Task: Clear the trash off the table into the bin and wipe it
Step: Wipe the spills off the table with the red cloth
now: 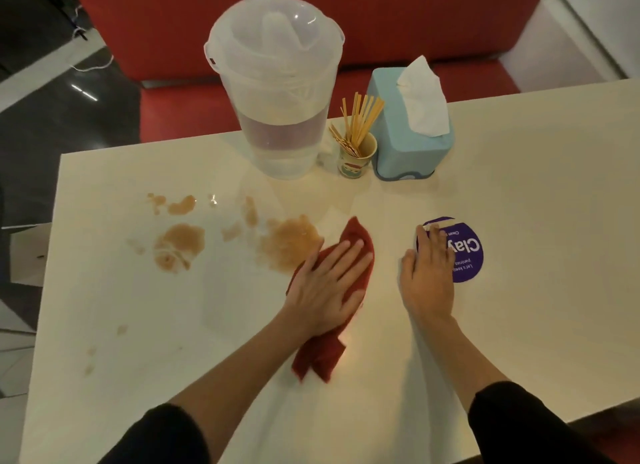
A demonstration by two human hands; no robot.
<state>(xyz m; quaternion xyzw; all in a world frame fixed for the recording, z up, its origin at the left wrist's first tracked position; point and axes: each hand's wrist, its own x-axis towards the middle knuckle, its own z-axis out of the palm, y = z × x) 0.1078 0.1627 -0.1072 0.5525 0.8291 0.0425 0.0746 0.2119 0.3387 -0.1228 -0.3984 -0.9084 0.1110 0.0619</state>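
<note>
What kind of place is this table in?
Probably a cafeteria or small eatery: a red booth seat stands behind the table, and a water pitcher, a cup of wooden sticks and a tissue box are set out on it.

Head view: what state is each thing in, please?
jug, lid on, partly filled.
cup, upright, holding sticks.
tissue box, tissue sticking out.
spill, not yet wiped.
left hand, open, pressing cloth.
right hand, open, flat on table.
</note>
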